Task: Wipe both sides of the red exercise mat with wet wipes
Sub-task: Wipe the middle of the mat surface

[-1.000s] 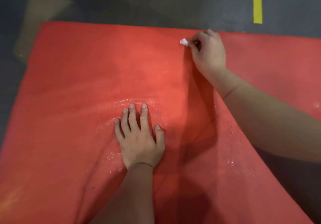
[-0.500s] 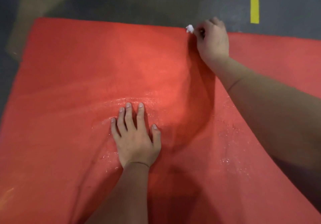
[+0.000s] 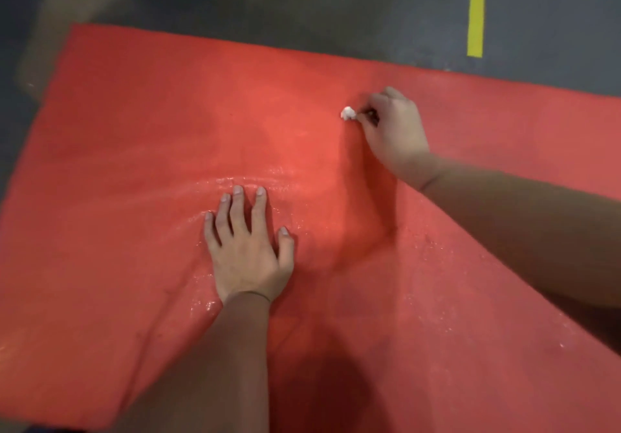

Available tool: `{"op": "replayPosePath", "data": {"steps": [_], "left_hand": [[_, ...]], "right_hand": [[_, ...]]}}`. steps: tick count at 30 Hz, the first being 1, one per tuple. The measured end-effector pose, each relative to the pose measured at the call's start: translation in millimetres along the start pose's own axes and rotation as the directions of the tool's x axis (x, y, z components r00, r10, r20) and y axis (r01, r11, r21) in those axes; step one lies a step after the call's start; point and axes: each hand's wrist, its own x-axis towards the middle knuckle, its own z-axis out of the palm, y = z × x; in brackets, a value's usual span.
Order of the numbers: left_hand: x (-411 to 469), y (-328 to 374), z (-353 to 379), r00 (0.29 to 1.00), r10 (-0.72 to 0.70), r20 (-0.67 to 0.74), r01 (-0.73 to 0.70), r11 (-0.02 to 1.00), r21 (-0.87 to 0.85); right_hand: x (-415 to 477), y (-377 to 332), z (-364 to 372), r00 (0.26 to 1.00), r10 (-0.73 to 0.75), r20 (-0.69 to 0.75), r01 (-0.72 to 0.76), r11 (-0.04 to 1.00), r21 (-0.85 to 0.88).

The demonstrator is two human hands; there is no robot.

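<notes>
Palm down, the left hand [image 3: 249,261] presses flat on the mat [image 3: 134,137] near its middle, fingers straight and slightly spread, thumb held out to the right. The right hand [image 3: 398,132] sits farther away and to the right, its fingers curled in and pinching a small white wad of wipe [image 3: 348,113]. The wad sticks out to the left of the fingertips and touches the mat, a little short of the far edge. The right forearm reaches in from the right edge of the view, and a dark shadow falls on the mat below that hand. The two hands are well apart.

The red mat lies spread on the floor [image 3: 302,2] and fills most of the view, its far left corner visible. Its surface glistens with wet streaks and droplets around the left fingertips, beside the left wrist and below the right forearm. The floor beyond is dark grey, and a yellow line [image 3: 476,12] with a right-angle bend is marked on it past the far edge, beyond the right hand.
</notes>
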Motion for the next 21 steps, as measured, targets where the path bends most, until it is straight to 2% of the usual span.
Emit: {"op": "replayPosePath", "data": {"steps": [3, 6, 12, 14, 17, 21], "left_hand": [[1, -1, 2, 1.000, 0.005, -0.009, -0.005, 1.000, -0.004], [0, -1, 1, 1.000, 0.011, -0.009, -0.011, 1.000, 0.004], [0, -1, 2, 0.999, 0.021, -0.032, -0.021, 1.000, -0.007], [0, -2, 3, 1.000, 0.020, -0.013, -0.021, 1.000, -0.008], [0, -2, 4, 0.999, 0.034, -0.006, -0.034, 0.999, -0.016], [0, -5, 10, 0.998, 0.052, -0.039, -0.053, 0.998, -0.027]], "right_hand": [[-54, -9, 8, 0.999, -0.047, -0.015, 0.048, 0.994, 0.096], [-88, -16, 1, 0.990, -0.129, 0.058, 0.125, 0.990, 0.061], [-83, -14, -1, 0.992, 0.052, -0.118, -0.046, 0.997, 0.057], [-99, -24, 5, 0.995, 0.029, -0.093, -0.020, 0.996, 0.092], [-131, -45, 12, 0.998, -0.052, 0.022, 0.049, 0.989, 0.141], [-141, -45, 23, 0.999, -0.031, -0.020, 0.034, 0.987, 0.159]]}}
